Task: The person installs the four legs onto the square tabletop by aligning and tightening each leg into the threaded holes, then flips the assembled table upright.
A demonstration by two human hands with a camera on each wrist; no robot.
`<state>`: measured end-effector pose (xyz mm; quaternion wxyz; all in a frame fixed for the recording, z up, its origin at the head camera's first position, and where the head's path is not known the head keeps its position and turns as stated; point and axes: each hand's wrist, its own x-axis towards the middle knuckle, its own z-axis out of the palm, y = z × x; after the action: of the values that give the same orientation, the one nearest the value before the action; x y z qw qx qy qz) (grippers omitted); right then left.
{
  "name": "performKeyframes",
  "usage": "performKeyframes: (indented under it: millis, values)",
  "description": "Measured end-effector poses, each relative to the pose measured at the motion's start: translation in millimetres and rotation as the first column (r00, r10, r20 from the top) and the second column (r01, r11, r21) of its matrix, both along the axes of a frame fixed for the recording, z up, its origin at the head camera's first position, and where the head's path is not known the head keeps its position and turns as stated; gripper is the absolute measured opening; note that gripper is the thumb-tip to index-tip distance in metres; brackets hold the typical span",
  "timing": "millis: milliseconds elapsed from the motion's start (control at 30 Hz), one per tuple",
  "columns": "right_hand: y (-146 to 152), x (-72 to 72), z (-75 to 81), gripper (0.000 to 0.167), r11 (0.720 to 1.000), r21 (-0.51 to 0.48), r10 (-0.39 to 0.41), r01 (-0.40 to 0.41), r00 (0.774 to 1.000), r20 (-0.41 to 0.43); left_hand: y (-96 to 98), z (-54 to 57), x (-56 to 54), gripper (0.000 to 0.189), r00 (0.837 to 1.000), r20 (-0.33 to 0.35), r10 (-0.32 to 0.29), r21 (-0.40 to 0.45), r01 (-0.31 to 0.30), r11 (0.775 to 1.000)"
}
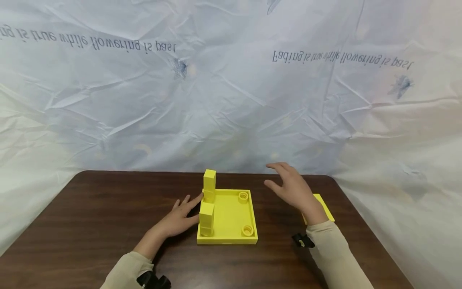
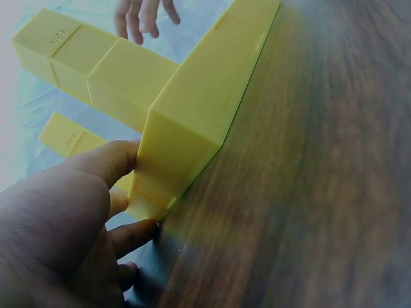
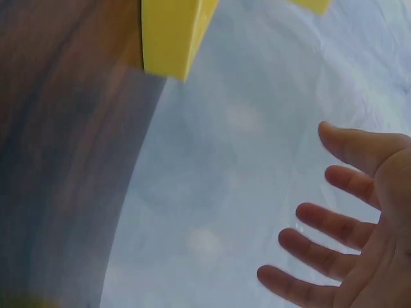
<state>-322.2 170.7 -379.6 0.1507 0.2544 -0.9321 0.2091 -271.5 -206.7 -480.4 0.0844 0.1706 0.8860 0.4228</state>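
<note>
A yellow tray [image 1: 231, 216] with low walls lies on the table. Two yellow blocks, a far post [image 1: 209, 182] and a near post [image 1: 207, 216], stand upright along its left side; the left wrist view shows the numbers 128 and 116 on them. Two short yellow rings, a far one [image 1: 243, 196] and a near one [image 1: 247, 230], sit at the right corners. My left hand [image 1: 177, 220] touches the tray's left wall with its thumb and fingertips, other fingers spread. In the air right of the tray, my right hand [image 1: 291, 186] holds nothing, its fingers apart.
A flat yellow piece [image 1: 323, 206] lies on the brown wooden table [image 1: 119, 208] at the right, partly hidden behind my right forearm. A pale printed sheet [image 1: 223, 100] hangs behind the table and along its sides.
</note>
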Motion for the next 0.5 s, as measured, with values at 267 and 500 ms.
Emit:
performKeyframes:
  millis: [267,500]
  values:
    - [25.3,6.1,7.3,0.063,0.985,0.105,-0.148,0.137,0.983,0.107,2.6,0.2,2.7,0.079,1.0,0.014,-0.006,0.022,0.006,1.0]
    - [40.6,9.5,13.0,0.068,0.961,0.202,-0.241,0.189,0.932,0.27,1.0,0.2,4.1,0.08,0.999,0.033,0.013,0.052,-0.014,0.999]
